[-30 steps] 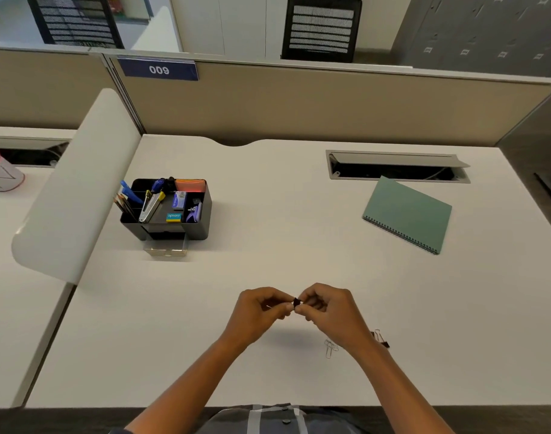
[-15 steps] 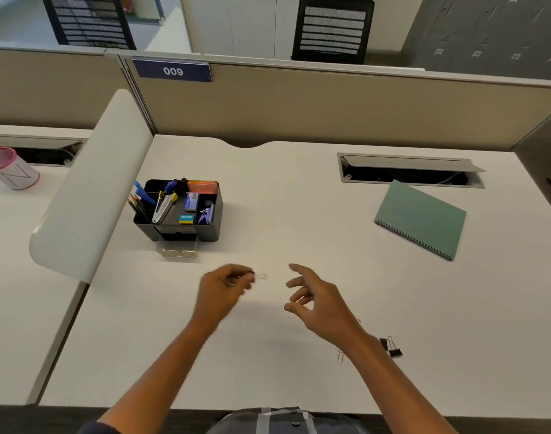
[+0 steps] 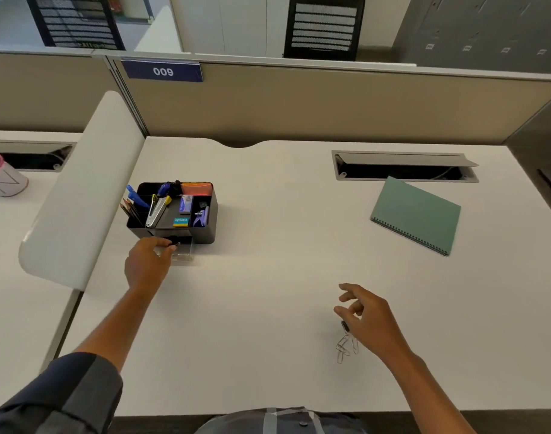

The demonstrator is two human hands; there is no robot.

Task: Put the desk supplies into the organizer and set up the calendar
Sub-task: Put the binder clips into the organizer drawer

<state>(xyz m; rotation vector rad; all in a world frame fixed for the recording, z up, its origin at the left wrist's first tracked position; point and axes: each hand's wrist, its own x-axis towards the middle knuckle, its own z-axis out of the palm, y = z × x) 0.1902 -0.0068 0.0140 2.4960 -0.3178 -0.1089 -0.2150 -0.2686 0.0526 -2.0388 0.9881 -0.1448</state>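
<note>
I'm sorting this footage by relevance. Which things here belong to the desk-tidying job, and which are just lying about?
Job: organizer; clear drawer; paper clips; green notebook, likely the calendar.
Lying about: pink-rimmed cup; 009 sign; cable tray.

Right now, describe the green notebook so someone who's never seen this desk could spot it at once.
Start at the open cable slot at the back right of the white desk. Just in front of it lies the green notebook, flat and closed. It is the only green, spiral-bound thing there.

Organizer [image 3: 205, 233]: black, matt plastic; clear plastic drawer [image 3: 183, 253]. Desk [image 3: 268, 277]: smooth matt white. Paper clips [image 3: 346, 347]: thin wire.
</note>
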